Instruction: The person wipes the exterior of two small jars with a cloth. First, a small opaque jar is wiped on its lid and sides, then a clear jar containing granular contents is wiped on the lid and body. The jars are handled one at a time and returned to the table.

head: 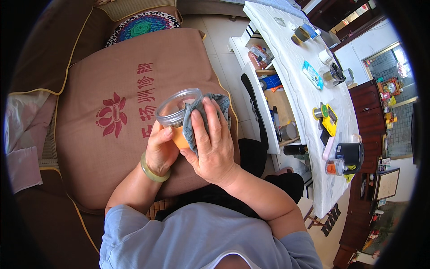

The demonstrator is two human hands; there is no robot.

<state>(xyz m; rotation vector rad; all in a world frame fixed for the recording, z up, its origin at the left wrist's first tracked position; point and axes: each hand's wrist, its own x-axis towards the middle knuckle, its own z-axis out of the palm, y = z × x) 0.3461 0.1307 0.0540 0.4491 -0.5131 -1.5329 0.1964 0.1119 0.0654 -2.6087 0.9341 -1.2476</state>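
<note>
A clear plastic jar (178,109) with an orange label is held tilted in front of my chest, above the brown sofa cover. My left hand (163,144), with a pale green bangle at its wrist, grips the jar from the left and below. Pressed against the jar's right side is a grey-blue cloth (193,124), under the spread fingers of my right hand (213,144). The jar's round rim faces up, and part of it is hidden by the cloth. Whether it has a lid on cannot be told.
The sofa cover (100,77) bears a red lotus print and writing. To the right stands a white-covered table (322,201) with a black kettle (349,154), a jar with orange contents (335,167), a glass teapot (332,74) and a blue wipes pack (312,74). An open drawer (280,107) juts out below it.
</note>
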